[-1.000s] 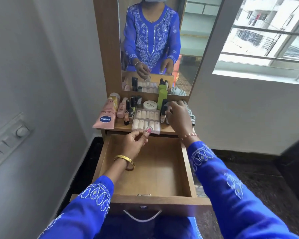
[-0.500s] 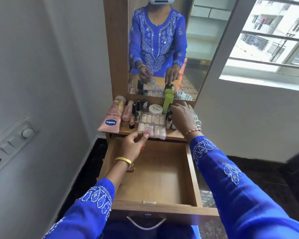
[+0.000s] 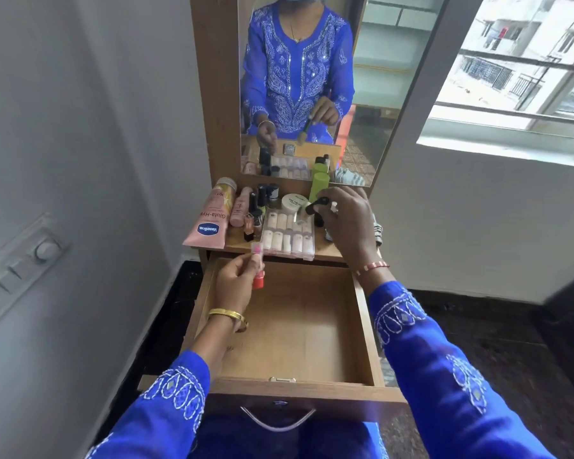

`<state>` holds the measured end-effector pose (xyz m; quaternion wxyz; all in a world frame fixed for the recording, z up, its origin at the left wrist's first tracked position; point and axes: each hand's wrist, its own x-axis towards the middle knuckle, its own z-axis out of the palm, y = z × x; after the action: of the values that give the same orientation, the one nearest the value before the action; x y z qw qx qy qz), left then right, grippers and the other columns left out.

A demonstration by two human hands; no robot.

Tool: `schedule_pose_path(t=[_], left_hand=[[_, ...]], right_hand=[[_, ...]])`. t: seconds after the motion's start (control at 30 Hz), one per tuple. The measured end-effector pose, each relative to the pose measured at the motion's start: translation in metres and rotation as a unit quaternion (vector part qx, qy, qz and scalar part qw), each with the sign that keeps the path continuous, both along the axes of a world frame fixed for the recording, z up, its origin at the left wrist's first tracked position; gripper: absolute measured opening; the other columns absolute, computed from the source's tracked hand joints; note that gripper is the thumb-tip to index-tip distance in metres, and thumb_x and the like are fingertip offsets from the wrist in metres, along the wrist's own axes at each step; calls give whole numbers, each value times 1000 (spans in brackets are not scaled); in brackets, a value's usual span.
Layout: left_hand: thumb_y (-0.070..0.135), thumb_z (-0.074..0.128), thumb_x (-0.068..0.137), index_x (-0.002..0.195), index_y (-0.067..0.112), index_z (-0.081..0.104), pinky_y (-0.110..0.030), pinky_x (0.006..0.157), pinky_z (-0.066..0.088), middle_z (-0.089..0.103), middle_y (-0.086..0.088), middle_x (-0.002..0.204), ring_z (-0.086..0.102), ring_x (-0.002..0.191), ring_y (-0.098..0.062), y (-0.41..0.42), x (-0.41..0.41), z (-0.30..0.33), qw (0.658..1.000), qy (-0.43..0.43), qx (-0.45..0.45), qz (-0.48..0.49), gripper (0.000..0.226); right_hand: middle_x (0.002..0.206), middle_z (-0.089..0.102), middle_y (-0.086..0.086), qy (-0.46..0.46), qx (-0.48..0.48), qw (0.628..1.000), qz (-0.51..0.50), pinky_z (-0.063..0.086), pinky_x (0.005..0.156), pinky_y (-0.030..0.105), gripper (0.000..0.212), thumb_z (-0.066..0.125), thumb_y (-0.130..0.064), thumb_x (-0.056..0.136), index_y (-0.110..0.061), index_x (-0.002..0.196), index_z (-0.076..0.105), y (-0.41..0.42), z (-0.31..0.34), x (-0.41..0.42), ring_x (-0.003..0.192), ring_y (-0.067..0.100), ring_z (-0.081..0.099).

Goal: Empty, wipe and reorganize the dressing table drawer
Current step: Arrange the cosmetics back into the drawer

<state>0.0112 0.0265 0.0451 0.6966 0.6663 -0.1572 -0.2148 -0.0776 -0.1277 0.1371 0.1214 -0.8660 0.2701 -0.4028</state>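
The drawer (image 3: 299, 329) sits open and bare. At its 11 o'clock corner, the left hand (image 3: 237, 283) pinches a small red bottle (image 3: 258, 280): light, smooth, probably slippery glass. At 1 o'clock, over the table (image 3: 322, 251), the right hand (image 3: 347, 223) grips a slim black tube (image 3: 316, 205).

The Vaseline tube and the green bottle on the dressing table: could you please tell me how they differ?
The Vaseline tube is pink and lies flat at the tabletop's left edge; the green bottle is lime green and stands upright against the mirror. The tube shows a blue logo; the bottle looks plain. Neither is held by the hands.
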Motion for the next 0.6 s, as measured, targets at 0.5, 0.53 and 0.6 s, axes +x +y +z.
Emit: schedule_pose_path(t=[0.5, 0.53, 0.6], left_hand=[[26, 52, 92, 89, 0, 64, -2, 53, 39, 56, 5, 65, 53, 51, 8, 44, 37, -42, 966, -34, 11, 257, 28], [26, 52, 92, 88, 0, 64, -2, 52, 38, 56, 4, 65, 53, 51, 9, 44, 35, -42, 965, -42, 16, 258, 29], [26, 52, 92, 90, -3, 64, -2, 53, 37, 59, -1, 67, 54, 55, 3, 44, 33, -42, 964, -50, 29, 261, 31]], right_hand=[[94, 67, 6, 124, 222, 957, 143, 45, 71, 18, 19, 64, 0, 79, -8, 95, 68, 94, -102, 40, 82, 14, 60], [94, 68, 6, 139, 229, 954, 137, 43, 70, 15, 19, 62, 0, 79, -8, 95, 68, 95, -105, 47, 81, 14, 60], [95, 68, 7, 167, 248, 947, 121, 39, 62, 6, 19, 58, 2, 82, -7, 95, 67, 95, -108, 62, 75, 11, 59]])
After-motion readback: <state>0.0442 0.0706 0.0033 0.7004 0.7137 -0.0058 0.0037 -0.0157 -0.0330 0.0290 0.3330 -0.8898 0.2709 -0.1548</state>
